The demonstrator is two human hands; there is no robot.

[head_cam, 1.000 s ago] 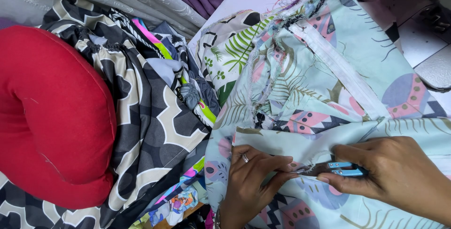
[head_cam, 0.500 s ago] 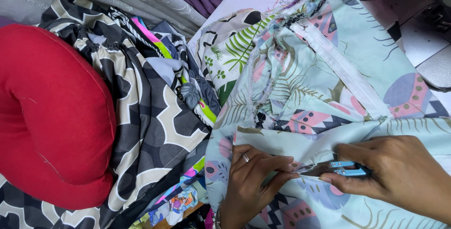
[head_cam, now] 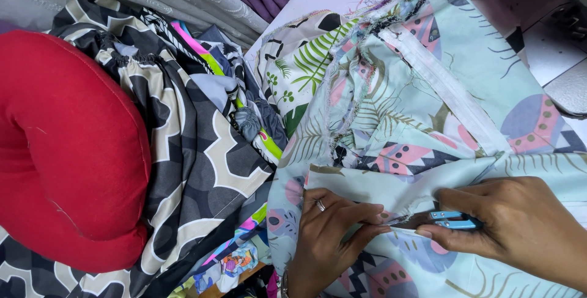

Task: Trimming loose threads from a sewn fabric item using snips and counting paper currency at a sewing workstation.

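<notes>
Two hands meet at the bottom of your view, on the pale printed fabric (head_cam: 428, 108) spread across the table. Your left hand (head_cam: 330, 237) lies flat, fingers extended and pressing the cloth, fingertips toward 3 o'clock. Your right hand (head_cam: 520, 231) pinches small blue thread snips (head_cam: 449, 220), thumb and fingers closed around them, tip toward 9 o'clock at the folded edge. That cloth looks light, thin and limp, likely to slide and pucker, so hold it flat just beside the seam. At 9 o'clock sits a red cushion (head_cam: 67, 151).
</notes>
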